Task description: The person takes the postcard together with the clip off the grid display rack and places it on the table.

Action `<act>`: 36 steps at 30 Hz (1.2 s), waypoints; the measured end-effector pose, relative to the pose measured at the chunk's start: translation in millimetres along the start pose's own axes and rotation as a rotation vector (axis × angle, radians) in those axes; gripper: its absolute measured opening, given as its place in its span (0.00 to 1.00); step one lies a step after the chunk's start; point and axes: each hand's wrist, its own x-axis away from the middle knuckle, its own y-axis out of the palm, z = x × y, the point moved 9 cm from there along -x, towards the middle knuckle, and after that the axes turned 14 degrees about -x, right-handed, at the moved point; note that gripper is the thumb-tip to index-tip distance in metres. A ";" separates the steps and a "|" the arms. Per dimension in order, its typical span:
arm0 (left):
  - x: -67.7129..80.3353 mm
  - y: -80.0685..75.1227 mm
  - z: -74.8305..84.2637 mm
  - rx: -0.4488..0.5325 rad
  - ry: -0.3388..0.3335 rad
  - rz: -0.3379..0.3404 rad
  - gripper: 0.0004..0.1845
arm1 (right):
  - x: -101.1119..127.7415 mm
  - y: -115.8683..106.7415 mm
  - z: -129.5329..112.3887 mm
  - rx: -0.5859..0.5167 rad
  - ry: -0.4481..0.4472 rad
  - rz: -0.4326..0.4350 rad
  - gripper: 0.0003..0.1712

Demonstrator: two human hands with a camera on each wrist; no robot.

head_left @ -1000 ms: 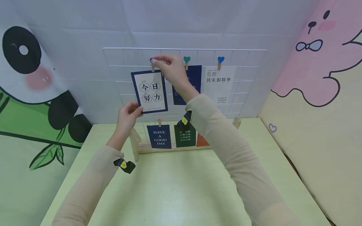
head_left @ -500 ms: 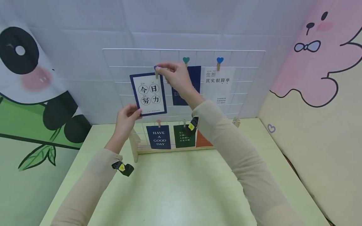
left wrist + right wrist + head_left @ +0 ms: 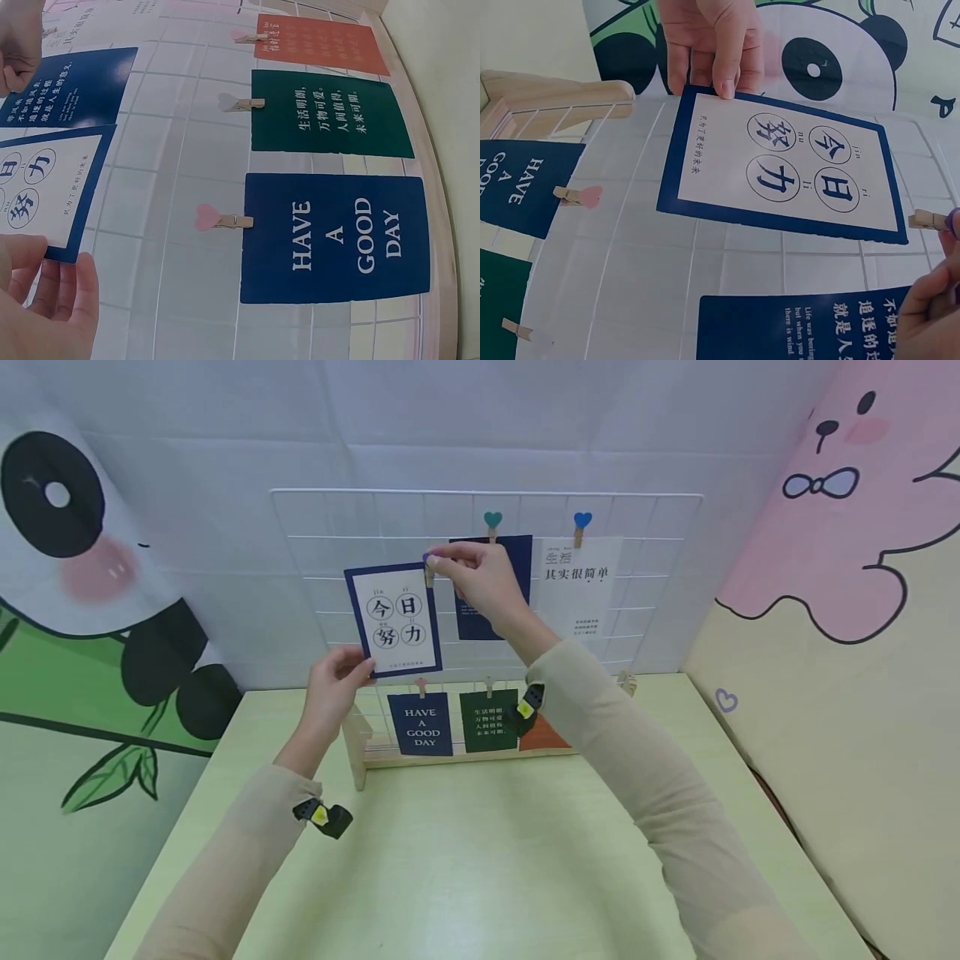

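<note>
My left hand pinches the lower left corner of a white card with a navy border, thumb in front and fingers behind. In front of the white wire grid, the card is slightly tilted. My right hand pinches a small wooden clothespin with a purple heart. That clothespin is just beside the card's upper right corner, seemingly off it in the right wrist view. Behind my right hand hangs a navy card under a green-heart clothespin, partly hidden.
A white card hangs from a blue-heart clothespin. Lower down hang a navy "HAVE A GOOD DAY" card, a green card and an orange card. The grid's wooden base stands on the pale table.
My right hand has moved down and right with the purple-heart clothespin, from the card's top edge to beside its corner. The card has lowered slightly in my left hand.
</note>
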 end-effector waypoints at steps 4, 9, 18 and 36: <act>4.4 0.1 -2.0 -0.004 0.009 -0.006 0.17 | 5.2 -5.7 6.8 -0.005 0.024 -0.003 0.11; 9.2 1.0 -5.8 -0.012 -0.001 -0.022 0.17 | 11.2 -14.6 15.2 0.009 0.048 0.001 0.11; 17.0 0.7 -11.4 -0.028 -0.006 -0.024 0.16 | 24.5 -31.4 27.8 -0.006 0.112 -0.007 0.11; 27.8 -3.5 -26.3 -0.028 -0.007 -0.037 0.18 | 47.8 -68.0 47.1 0.001 0.183 -0.008 0.13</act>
